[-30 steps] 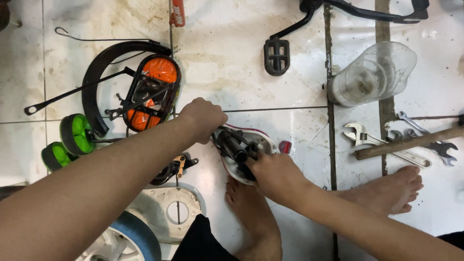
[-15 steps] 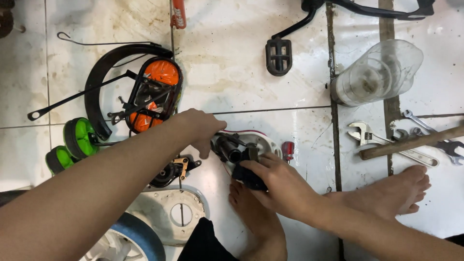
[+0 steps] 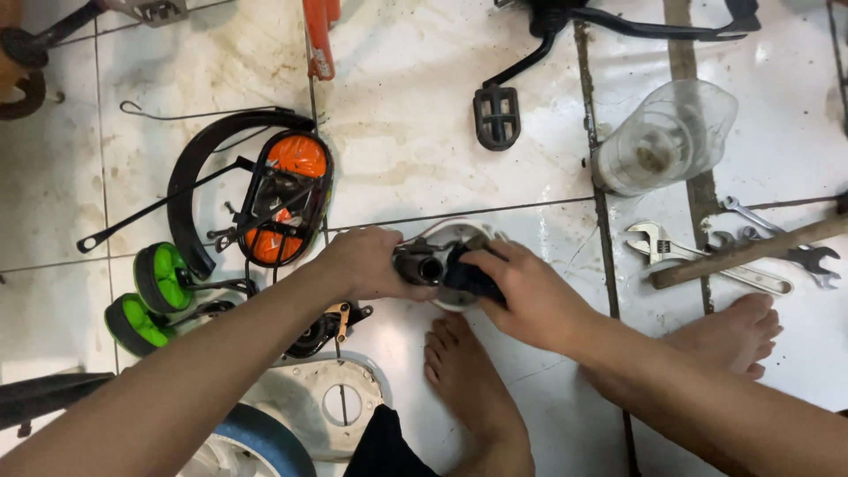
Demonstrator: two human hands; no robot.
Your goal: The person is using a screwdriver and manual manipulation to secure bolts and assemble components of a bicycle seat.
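Both forearms are bare, feet unshod, and dark shorts worn.

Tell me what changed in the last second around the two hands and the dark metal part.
The left hand, which had opened and drawn back off the dark metal part half a second ago, has closed on its left end again. The right hand kept its hold on the right side over the white dish. The green wheels, pedal, wrenches and plastic jar lie as before.
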